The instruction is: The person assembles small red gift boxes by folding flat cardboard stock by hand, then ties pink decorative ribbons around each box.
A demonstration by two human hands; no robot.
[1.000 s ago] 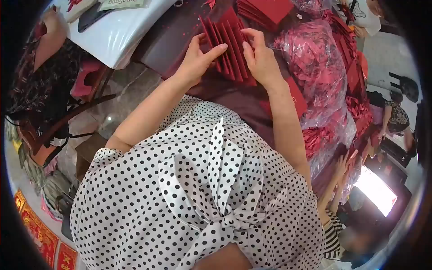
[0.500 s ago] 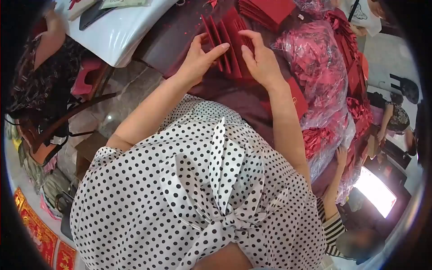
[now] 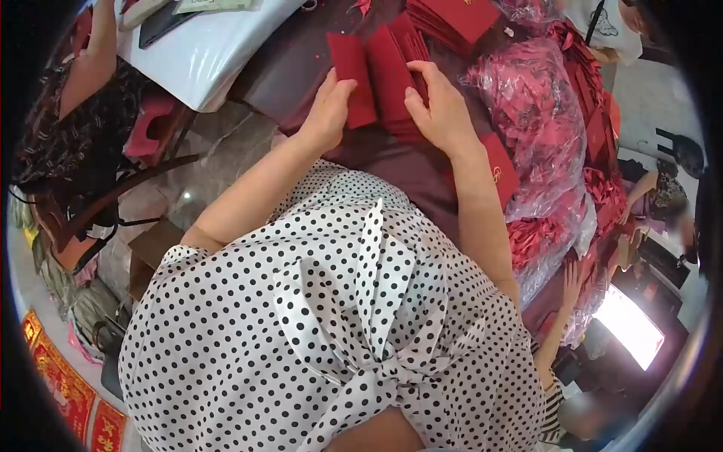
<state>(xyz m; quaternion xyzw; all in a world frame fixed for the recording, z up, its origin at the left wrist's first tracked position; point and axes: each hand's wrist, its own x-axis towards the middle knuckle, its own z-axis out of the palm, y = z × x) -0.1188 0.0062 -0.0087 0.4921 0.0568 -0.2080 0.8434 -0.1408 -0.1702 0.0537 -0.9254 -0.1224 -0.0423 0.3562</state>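
Red envelopes fill both of my hands above the dark red tablecloth. My left hand (image 3: 329,111) grips a red envelope (image 3: 351,75) by its left edge, thumb across its face. To the right, my right hand (image 3: 442,109) is closed on a stack of red envelopes (image 3: 390,71), whose edges fan out toward the far end. A narrow gap separates the two at the top. Beside my right forearm lies another red envelope (image 3: 498,169) with a gold mark, partly covered by the arm. Beyond my right hand rests a pile of red envelopes (image 3: 452,21).
Clear plastic wrap (image 3: 527,113) bunches over pink-red material along the table's right side. A white-covered table (image 3: 218,56) with a dark flat object stands at the left. Another person's hand (image 3: 572,282) reaches in at the lower right; a wooden chair (image 3: 132,184) is at the left.
The envelopes, earlier spread upright between both hands, now lie flatter and divided, one on the left and the stack on the right. My left hand has moved slightly down and its fingers have closed.
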